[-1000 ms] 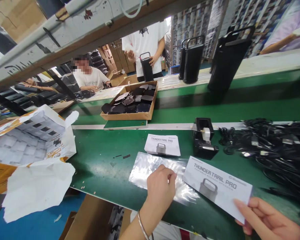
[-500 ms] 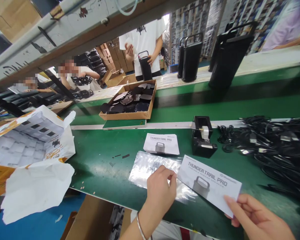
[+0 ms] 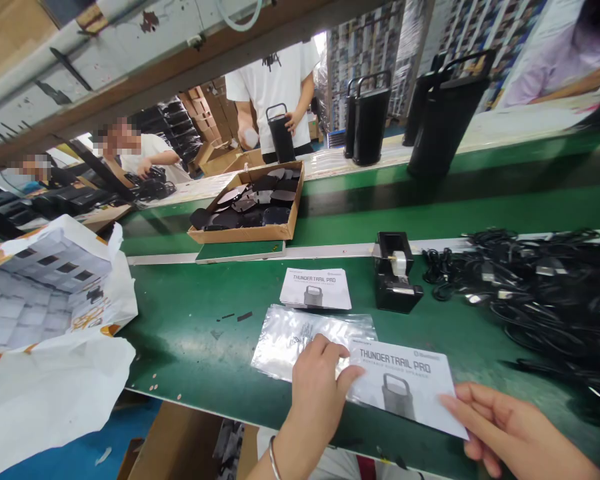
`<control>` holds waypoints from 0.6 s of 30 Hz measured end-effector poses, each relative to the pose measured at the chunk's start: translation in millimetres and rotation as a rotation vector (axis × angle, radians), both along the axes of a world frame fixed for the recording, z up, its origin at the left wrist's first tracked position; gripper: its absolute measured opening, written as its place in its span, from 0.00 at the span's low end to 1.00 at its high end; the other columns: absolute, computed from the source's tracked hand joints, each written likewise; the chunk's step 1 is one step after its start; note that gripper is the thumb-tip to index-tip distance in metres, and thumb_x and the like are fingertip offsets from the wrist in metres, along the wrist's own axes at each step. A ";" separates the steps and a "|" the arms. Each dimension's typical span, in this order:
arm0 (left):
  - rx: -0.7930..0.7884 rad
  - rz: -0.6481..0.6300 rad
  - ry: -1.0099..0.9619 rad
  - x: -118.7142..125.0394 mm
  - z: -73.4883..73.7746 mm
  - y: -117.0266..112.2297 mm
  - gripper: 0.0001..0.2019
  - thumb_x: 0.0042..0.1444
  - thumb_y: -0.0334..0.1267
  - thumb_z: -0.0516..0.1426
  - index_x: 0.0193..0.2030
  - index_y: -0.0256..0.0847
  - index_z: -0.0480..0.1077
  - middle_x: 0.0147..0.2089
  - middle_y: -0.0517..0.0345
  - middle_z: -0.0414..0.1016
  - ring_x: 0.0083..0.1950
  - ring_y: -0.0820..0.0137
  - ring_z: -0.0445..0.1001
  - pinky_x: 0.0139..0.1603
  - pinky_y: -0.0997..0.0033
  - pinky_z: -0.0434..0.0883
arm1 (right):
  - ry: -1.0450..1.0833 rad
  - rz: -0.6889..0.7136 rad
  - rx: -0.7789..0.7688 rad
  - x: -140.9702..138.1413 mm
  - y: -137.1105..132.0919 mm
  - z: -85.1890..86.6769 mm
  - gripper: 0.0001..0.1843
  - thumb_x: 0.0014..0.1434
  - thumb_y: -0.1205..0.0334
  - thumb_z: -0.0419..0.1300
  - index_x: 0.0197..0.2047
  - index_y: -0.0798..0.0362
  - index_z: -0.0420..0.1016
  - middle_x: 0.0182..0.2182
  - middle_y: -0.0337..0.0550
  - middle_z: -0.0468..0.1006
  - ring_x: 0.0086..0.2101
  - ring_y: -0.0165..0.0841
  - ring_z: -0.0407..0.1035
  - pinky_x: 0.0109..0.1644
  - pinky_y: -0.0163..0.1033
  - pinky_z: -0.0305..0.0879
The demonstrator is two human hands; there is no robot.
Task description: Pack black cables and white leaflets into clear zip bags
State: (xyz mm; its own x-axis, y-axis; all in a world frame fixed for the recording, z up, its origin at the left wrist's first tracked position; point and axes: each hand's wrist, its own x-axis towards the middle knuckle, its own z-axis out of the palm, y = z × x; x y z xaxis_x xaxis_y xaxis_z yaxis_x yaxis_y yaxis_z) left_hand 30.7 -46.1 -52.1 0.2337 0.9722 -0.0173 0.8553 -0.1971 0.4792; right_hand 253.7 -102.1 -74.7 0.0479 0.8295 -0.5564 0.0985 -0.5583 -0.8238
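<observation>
My right hand (image 3: 510, 430) pinches the right edge of a white "Thunder Trail Pro" booklet (image 3: 405, 383), held low over the green table. My left hand (image 3: 323, 390) rests on a clear plastic bag (image 3: 293, 337) lying flat on the table, fingers curled at the bag's near edge and touching the booklet's left end. A second, same-looking booklet (image 3: 316, 288) lies just beyond the bag.
A black tape dispenser (image 3: 395, 273) stands right of the far booklet. A heap of black cables (image 3: 540, 287) fills the right. A cardboard tray of black discs (image 3: 250, 207) sits behind. An open printed carton with white wrapping (image 3: 45, 307) is left. Black speakers (image 3: 445, 113) and people stand beyond.
My right hand has brought the booklet leftward and lower, until its left end meets my left hand at the bag. The left hand has stayed on the bag.
</observation>
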 end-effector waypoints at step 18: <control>-0.024 -0.152 -0.354 2.2 7.3 4.8 0.09 0.61 0.35 0.50 0.30 0.42 0.67 0.31 0.59 0.68 0.31 0.69 0.67 0.32 0.72 0.67 | -0.276 0.175 0.443 -79.3 48.6 28.7 0.08 0.51 0.64 0.55 0.22 0.51 0.68 0.20 0.35 0.70 0.24 0.31 0.67 0.28 0.34 0.58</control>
